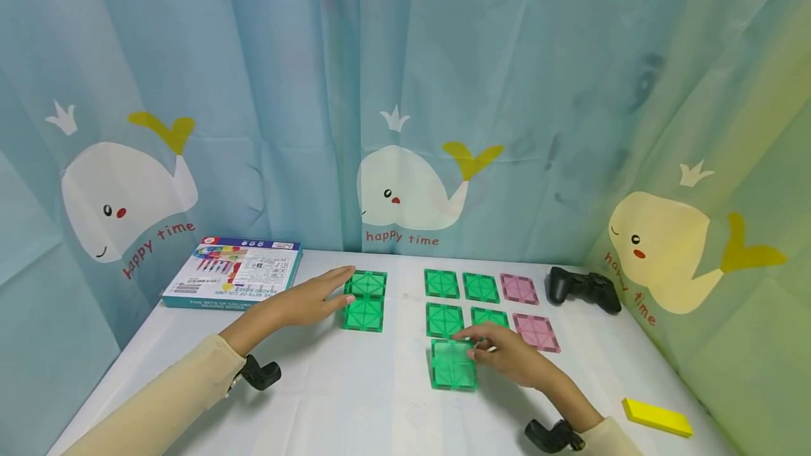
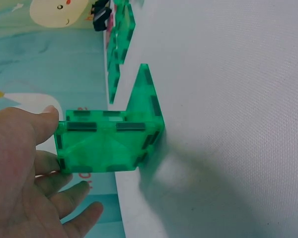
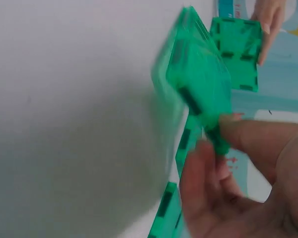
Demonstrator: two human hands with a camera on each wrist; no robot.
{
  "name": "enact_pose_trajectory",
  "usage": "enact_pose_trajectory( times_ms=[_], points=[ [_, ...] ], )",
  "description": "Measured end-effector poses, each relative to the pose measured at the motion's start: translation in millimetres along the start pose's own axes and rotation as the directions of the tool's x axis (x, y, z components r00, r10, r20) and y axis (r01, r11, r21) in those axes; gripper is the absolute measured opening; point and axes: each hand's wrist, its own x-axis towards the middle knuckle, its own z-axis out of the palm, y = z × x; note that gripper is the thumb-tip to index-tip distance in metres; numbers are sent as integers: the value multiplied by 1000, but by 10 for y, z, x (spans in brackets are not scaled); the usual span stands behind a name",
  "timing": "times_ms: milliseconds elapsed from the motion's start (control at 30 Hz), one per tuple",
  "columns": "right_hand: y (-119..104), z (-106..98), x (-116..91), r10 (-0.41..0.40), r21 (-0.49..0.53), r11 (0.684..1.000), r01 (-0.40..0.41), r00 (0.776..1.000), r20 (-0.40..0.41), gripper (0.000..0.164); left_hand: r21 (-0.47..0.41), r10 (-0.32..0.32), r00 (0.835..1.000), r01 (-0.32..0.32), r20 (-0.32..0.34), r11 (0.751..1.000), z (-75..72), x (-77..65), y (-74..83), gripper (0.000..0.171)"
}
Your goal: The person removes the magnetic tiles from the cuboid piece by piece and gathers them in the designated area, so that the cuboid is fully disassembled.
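My right hand (image 1: 507, 354) pinches a square green magnetic tile (image 1: 453, 366) by its edge between thumb and fingers. In the right wrist view that tile (image 3: 201, 74) is tilted and blurred, its shadow on the table. My left hand (image 1: 307, 300) has its fingers extended at the left side of some joined green tiles (image 1: 364, 314). The left wrist view shows the thumb (image 2: 45, 124) right at a corner of these tiles (image 2: 102, 146), the other fingers spread loosely below. Some of those tiles stand upright there.
Several green tiles (image 1: 442, 283) and two pink tiles (image 1: 536, 332) lie in rows right of centre. A black game controller (image 1: 583, 289) is at the back right, a yellow block (image 1: 657, 417) at the front right. A flat box (image 1: 234, 273) lies back left. Curtains (image 1: 304, 90) surround the table.
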Motion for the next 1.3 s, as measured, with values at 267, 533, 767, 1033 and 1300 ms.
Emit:
enact_pose_trajectory(
  times_ms=[267,533,767,1033,1300],
  points=[
    [-65,174,40,-12,-257,966,-18,993,-115,28,0,-13,1000,13,2,1000,-5,-12,7,72],
    [-135,299,33,37,-315,945,-86,987,-157,29,-13,-3,1000,3,-12,1000,1,-17,-1,71],
    [-278,248,167,59,-335,936,-111,985,-160,31,-18,2,1000,-2,-11,1000,8,-10,3,72],
    [-468,118,588,-51,-383,924,-19,984,-171,48,-36,-8,999,7,-33,999,22,-2,-6,75],
    [-614,216,1133,-139,-425,902,73,982,-125,39,-53,-50,997,47,-60,997,36,-12,-7,77]
  ],
)
